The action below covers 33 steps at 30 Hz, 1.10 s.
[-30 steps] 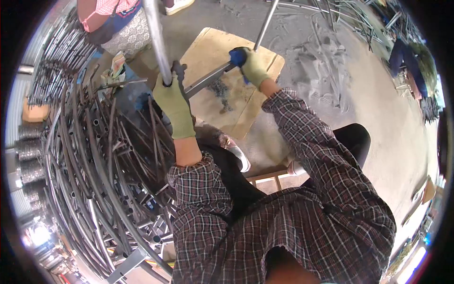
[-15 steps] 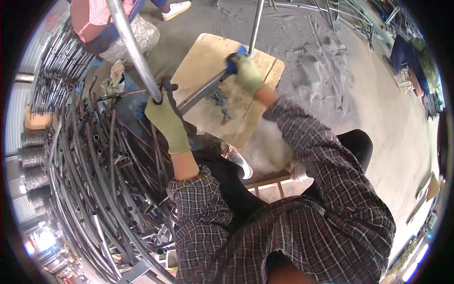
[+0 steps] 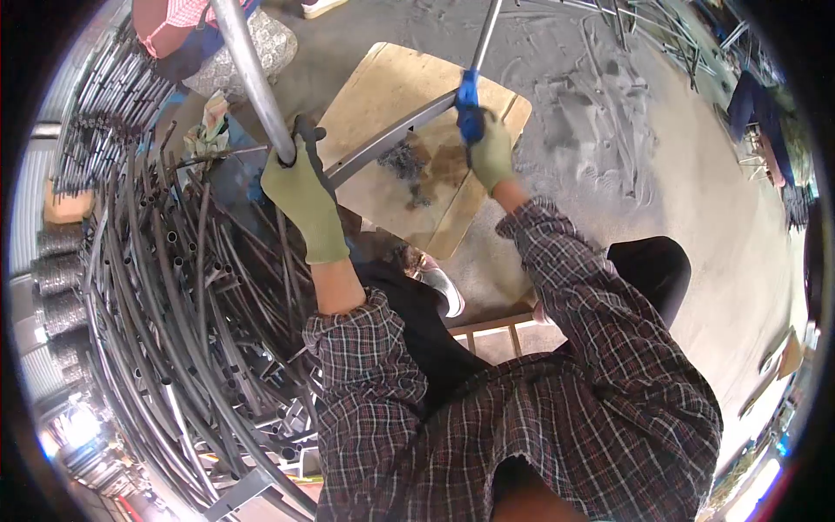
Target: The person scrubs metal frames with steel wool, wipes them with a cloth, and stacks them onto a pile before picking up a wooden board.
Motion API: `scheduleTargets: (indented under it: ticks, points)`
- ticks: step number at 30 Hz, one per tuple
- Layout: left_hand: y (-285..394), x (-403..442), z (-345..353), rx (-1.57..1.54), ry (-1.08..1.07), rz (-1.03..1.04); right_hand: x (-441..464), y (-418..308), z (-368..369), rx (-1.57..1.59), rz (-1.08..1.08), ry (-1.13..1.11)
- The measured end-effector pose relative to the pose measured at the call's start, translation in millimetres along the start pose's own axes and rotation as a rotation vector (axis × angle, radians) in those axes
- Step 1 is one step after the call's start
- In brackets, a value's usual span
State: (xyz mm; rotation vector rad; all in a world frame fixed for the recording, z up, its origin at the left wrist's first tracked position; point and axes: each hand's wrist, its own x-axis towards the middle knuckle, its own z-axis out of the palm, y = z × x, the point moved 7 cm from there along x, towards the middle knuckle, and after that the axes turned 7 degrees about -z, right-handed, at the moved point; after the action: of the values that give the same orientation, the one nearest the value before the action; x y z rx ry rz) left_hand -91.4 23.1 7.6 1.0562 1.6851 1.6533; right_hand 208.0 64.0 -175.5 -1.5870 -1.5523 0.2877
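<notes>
My left hand (image 3: 304,196), in a green glove with dark fingers, is closed round one corner of a metal tube frame. One round tube (image 3: 254,78) rises from that hand toward the top left. A flat dark bar (image 3: 391,137) runs from it to the other upright tube (image 3: 487,39). My right hand (image 3: 494,155), gloved too, grips a blue strip (image 3: 470,109) of cloth-like material against the joint of bar and upright. Its exact kind is unclear. Below the bar lies a worn board (image 3: 370,91) with a dark heap of filings or dust (image 3: 404,165).
A big pile of bent metal tubes (image 3: 187,287) fills the left side. Grey dust (image 3: 591,130) covers the floor to the right of the board. Another person (image 3: 239,56) is at the upper left. A wooden rung frame (image 3: 491,326) stands low before me.
My right hand has moved down and slightly right, and the blue strip now shows stretched along the joint. The frame has shifted slightly; my left hand keeps its hold.
</notes>
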Motion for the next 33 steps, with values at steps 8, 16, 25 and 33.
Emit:
scheduleTargets:
  ticks: [8,16,25,33]
  points:
    - [-12,8,-1,-0.008,-0.048,-0.001,-45,-107,44,-0.117,-0.263,-0.150]
    - [-7,4,0,-0.038,-0.044,-0.061,-55,-104,77,-0.108,-0.218,-0.241]
    - [-1,-2,13,0.017,-0.245,0.004,-49,-85,115,0.132,-0.532,-0.324]
    - [7,-6,11,0.204,-0.161,0.193,-45,-135,-50,0.447,-0.231,0.103]
